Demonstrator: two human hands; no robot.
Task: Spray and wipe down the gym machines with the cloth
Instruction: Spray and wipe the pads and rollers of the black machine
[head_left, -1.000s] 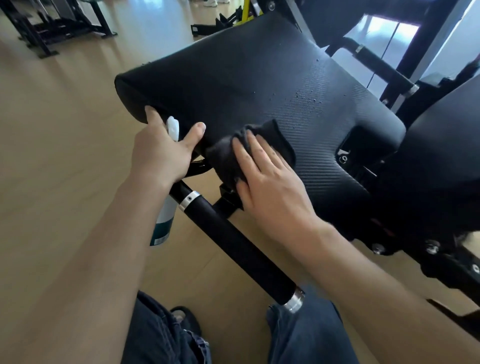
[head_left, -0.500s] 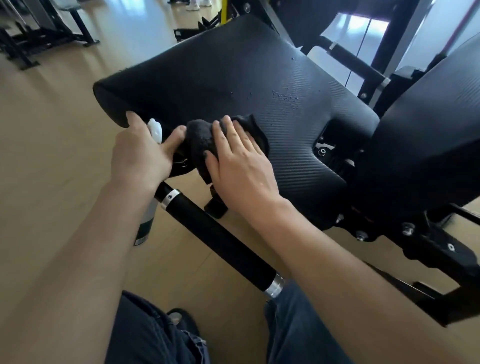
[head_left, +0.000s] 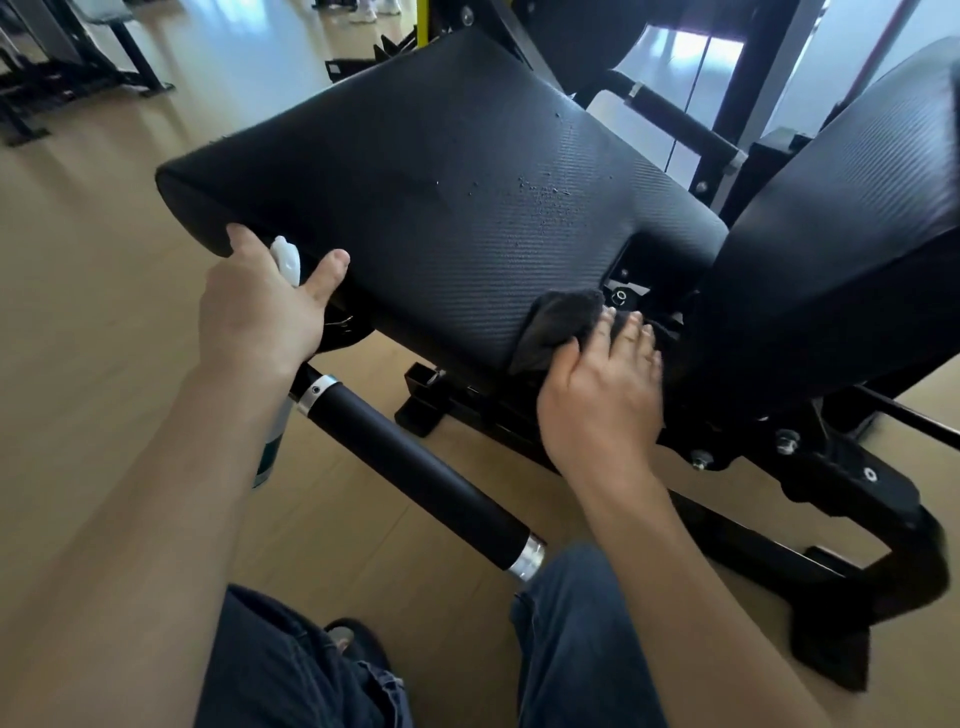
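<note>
A black textured seat pad (head_left: 415, 156) of a gym machine fills the middle, with spray droplets (head_left: 545, 200) on its right part. My right hand (head_left: 602, 400) lies with straight fingers on a black cloth (head_left: 558, 325) and presses it against the pad's near right edge, by the gap to the back pad (head_left: 857, 208). My left hand (head_left: 260, 317) holds a spray bottle at the pad's near left corner. Its white nozzle (head_left: 287, 260) shows between thumb and forefinger, and the bottle body (head_left: 272, 441) hangs below my wrist, mostly hidden.
A black padded handle bar (head_left: 415, 478) with silver collars runs diagonally between my forearms, above my knees in jeans. The machine's black frame and bolts (head_left: 831, 478) sit at the lower right. Other machines (head_left: 62, 67) stand far left on the wooden floor.
My right hand slid the cloth from the pad's near left edge, beside my left hand, to its near right edge by the back pad. My left hand stayed at the corner with the bottle.
</note>
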